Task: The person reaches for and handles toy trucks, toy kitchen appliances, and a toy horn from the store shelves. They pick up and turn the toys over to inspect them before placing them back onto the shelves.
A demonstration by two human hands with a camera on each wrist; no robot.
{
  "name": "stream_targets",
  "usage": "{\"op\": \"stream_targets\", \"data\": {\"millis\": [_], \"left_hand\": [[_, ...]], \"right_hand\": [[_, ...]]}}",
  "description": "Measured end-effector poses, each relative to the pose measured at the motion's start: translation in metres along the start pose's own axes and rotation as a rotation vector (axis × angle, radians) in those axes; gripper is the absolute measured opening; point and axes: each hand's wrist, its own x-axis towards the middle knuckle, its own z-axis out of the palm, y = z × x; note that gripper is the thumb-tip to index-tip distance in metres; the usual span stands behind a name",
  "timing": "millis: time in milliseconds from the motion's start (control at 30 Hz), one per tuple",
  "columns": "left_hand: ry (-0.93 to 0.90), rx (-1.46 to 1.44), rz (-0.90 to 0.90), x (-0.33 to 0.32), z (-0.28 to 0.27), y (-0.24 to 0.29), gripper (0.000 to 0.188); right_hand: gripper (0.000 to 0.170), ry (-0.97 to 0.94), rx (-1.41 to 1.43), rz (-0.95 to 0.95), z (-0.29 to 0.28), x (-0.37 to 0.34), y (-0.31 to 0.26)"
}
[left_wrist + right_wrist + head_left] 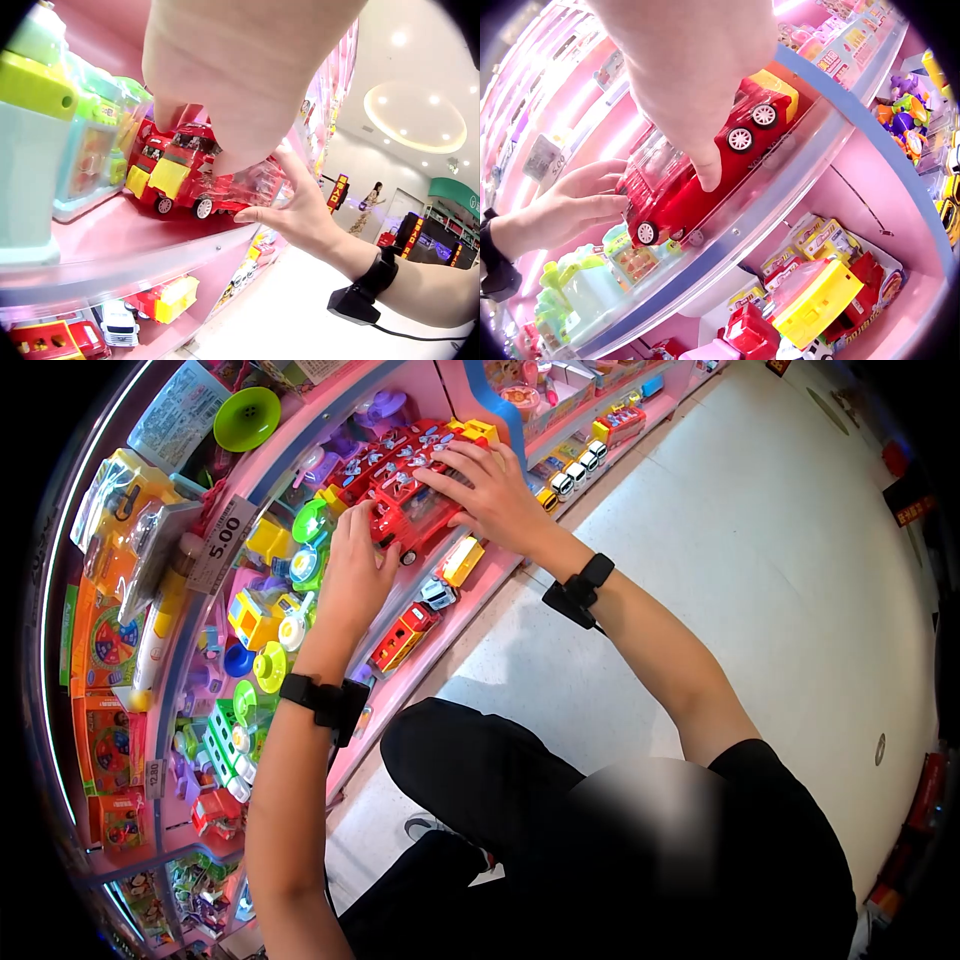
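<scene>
A red toy truck point(428, 522) with a clear-wrapped side and white wheels stands near the front edge of the pink shelf. My right hand point(490, 490) grips it from above, fingers spread over the printed top. In the right wrist view, the thumb of that hand lies along the truck's red side point(679, 196). At the cab end is my left hand point(355, 570), with fairly straight fingers touching the truck's front. A second red truck point(145, 166) with a yellow bumper sits right beside it, partly hidden. My left palm covers part of the cab in the left wrist view.
Left of the trucks are pastel kitchen toys point(90, 135) and a price tag point(222, 543). A raised clear lip point(135, 262) edges the shelf. Below stand more toy vehicles point(405, 635) and a yellow-and-red toy point(817, 304). A person point(367, 210) is in the background.
</scene>
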Motion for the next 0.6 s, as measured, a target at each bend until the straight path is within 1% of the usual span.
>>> {"op": "stream_targets", "data": {"millis": [33,100,200,233,333,367,433,467,500,533,600], "left_hand": [[0.025,0.027,0.021,-0.001,0.005,-0.004,0.057],[-0.007,0.037,0.017,-0.003,0.008,-0.006,0.055],[-0.081,0.016,-0.014,-0.004,0.009,-0.005,0.051],[-0.106,0.005,-0.035,-0.005,0.008,-0.004,0.049],[-0.034,0.081,0.07,-0.011,0.005,-0.004,0.045],[0.0,0.07,0.08,-0.016,0.003,-0.002,0.043],[0.073,0.049,0.105,-0.032,-0.006,0.02,0.039],[0.015,0.005,0.071,-0.04,-0.011,0.03,0.036],[-0.042,-0.039,0.035,-0.05,-0.017,0.04,0.034],[-0.098,-0.085,-0.003,-0.061,-0.02,0.048,0.031],[-0.147,-0.134,-0.082,-0.085,-0.022,0.055,0.027]], "right_hand": [[0.081,-0.002,0.005,-0.012,0.002,-0.001,0.002],[0.078,-0.014,-0.011,-0.033,0.002,-0.006,0.005],[0.069,0.038,0.024,-0.071,0.003,-0.01,0.01],[0.059,0.067,0.067,-0.068,0.001,-0.011,0.01],[0.051,0.087,0.208,-0.044,-0.001,-0.008,0.019],[0.046,0.15,0.347,0.024,-0.006,-0.013,0.021],[0.044,0.183,0.343,0.192,-0.015,-0.022,0.025],[0.043,0.198,0.342,0.276,-0.018,-0.026,0.029],[0.048,0.15,0.346,0.299,-0.017,-0.031,0.036],[0.051,0.086,0.421,0.364,-0.017,-0.035,0.036],[0.06,-0.05,0.566,0.489,-0.017,-0.041,0.033]]}}
